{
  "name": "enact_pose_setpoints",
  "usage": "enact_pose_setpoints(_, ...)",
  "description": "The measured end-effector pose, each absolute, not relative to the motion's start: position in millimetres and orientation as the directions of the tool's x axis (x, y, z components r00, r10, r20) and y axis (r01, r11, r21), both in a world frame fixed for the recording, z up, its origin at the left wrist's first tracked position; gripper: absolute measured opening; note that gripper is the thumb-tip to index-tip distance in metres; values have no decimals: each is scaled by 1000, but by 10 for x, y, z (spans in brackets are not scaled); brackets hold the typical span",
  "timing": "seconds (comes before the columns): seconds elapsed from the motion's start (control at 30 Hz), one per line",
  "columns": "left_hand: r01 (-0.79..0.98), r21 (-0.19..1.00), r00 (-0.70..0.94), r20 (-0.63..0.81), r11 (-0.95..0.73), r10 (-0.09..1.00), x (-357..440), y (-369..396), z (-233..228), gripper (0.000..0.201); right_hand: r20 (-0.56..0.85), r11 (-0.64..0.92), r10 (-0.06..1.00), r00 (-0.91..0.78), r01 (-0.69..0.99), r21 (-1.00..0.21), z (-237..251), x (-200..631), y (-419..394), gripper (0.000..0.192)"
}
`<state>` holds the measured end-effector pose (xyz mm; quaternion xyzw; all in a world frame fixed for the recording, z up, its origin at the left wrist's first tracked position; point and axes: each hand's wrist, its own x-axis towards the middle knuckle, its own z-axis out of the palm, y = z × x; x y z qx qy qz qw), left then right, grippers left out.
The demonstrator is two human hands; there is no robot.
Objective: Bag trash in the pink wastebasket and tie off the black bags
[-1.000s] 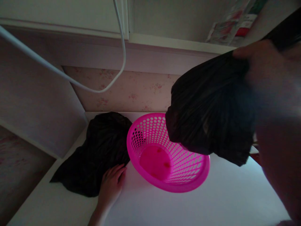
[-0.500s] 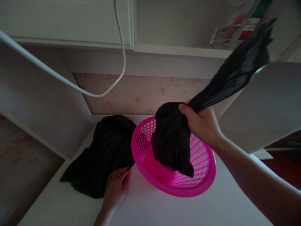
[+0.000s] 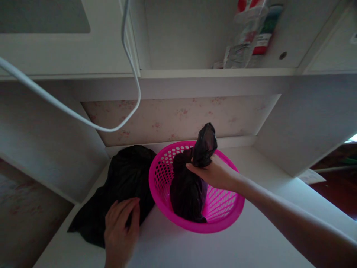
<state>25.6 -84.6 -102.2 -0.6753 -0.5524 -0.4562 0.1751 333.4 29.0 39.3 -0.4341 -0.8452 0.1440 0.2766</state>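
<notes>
A pink perforated plastic basket (image 3: 223, 217) stands on the white desk (image 3: 251, 238). Inside it sits a bunched black plastic bag (image 3: 188, 190), its neck sticking up. My right hand (image 3: 214, 174) grips that bag at the neck, over the basket. Left of the basket, a second black bag (image 3: 122, 182) lies spread flat on the desk. My left hand (image 3: 121, 229) rests flat on its near edge, fingers apart.
A white cable (image 3: 83, 119) hangs in a loop across the upper left. A shelf (image 3: 212, 72) above the desk holds packets and a bottle (image 3: 251, 33). Side panels wall in the desk at left and right; floral paper covers the back wall.
My right hand brought the bunched black bag down from close to the camera into the pink basket. My left hand slid a little towards me on the flat bag.
</notes>
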Motion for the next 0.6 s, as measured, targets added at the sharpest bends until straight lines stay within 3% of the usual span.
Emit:
enact_pose_setpoints(0.13, 775, 292, 138, 788, -560, 601, 504, -889, -53, 20, 159, 525, 843, -514, 720, -454, 391, 3313, 320, 27)
enact_pose_setpoints(0.27, 621, 392, 463, 515, -679, 722, 890, -698, 512, 17, 43, 516, 820, -571, 703, -490, 399, 3254, 357, 28)
enact_pose_setpoints(0.43, 652, 345, 655, 193, -675, 731, 1202, -194, 544, 22, 20, 532, 769, -639, 622, -575, 334, 3218, 467, 16)
enact_pose_setpoints(0.6, 755, 245, 614, 61, -608, 787, 1250, 59, 419, 27, -48, 431, 780, -624, 591, -682, 303, 3281, 469, 18)
